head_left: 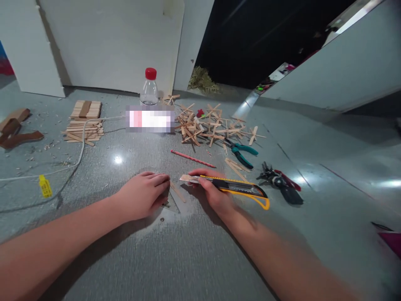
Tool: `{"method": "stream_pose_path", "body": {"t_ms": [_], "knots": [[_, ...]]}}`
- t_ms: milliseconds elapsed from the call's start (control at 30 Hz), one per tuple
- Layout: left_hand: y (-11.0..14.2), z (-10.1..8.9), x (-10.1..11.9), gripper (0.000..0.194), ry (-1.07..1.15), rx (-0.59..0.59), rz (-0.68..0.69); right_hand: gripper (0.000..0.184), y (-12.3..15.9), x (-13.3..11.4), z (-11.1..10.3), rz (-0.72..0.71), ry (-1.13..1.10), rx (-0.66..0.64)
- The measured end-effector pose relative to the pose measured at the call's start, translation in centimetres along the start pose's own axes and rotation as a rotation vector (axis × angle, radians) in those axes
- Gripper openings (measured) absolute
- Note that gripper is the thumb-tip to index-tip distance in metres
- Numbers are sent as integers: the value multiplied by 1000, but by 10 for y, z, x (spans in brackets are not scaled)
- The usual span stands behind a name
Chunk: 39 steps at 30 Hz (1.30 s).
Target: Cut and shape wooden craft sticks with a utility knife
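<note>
My right hand [211, 190] is closed round a yellow and black utility knife [234, 186], its blade out and pointing left. A wooden craft stick [178, 192] lies flat between my hands, one end close to my left fingers. My left hand [145, 194] presses down with its fingers together on a clear set square [171, 205], which is mostly hidden beneath it. Whether those fingers also pin the stick I cannot tell. A red pencil [193, 159] lies just beyond both hands.
Beyond the pencil spreads a heap of crossed sticks [206, 125]. Teal-handled pliers [241, 152] and a red-and-black tool [282, 184] lie right. Back left are stacked craft sticks [84, 129] and a white cable [83, 146]. A red-capped bottle [150, 90] stands behind.
</note>
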<state>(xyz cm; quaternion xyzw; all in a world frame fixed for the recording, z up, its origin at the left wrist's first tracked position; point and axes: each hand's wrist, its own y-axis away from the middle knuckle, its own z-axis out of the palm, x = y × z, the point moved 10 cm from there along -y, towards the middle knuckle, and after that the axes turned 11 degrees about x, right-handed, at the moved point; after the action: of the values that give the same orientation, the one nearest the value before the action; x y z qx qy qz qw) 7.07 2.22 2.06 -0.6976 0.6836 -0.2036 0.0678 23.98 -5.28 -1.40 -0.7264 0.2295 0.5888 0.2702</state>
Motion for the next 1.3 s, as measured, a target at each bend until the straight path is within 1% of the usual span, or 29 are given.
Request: {"method": "stream_pose_path", "body": {"t_ms": [133, 167, 267, 367, 400, 533, 600, 733, 900, 1100, 1167, 1233, 1300], "knots": [[-1, -1, 2, 36, 15, 5, -2, 16, -2, -10, 5, -4, 83, -4], [-2, 0, 5, 37, -2, -7, 6, 18, -3, -11, 6, 11, 98, 10], [-9, 1, 11, 33, -46, -67, 23, 24, -3, -8, 5, 57, 53, 64], [-16, 1, 9, 23, -16, -96, 19, 24, -2, -6, 7, 31, 47, 53], [-17, 0, 7, 24, -9, -83, 24, 23, -2, -6, 6, 15, 57, 52], [-15, -11, 3, 32, -8, 103, 74, 23, 0, -6, 3, -27, 110, 21], [-12, -11, 2, 33, 2, 145, 74, 23, 1, -7, 2, -39, 161, 10], [-10, -11, 2, 30, 18, 165, 60, 19, 2, -11, -1, -50, 271, 19], [-8, -8, 2, 27, 2, 162, 61, 15, 6, -13, 0, -61, 288, -5], [-7, -6, 2, 25, 13, 158, 44, 15, 8, -1, -7, 23, 257, -25], [-8, -6, 2, 25, 11, 155, 45, 15, 7, -4, -10, -10, 269, -10], [-8, -7, 3, 25, 8, 162, 49, 15, 5, -13, -11, -82, 299, 16], [-9, -9, 3, 25, 8, 171, 55, 10, 5, -25, -6, -162, 310, 8]]}}
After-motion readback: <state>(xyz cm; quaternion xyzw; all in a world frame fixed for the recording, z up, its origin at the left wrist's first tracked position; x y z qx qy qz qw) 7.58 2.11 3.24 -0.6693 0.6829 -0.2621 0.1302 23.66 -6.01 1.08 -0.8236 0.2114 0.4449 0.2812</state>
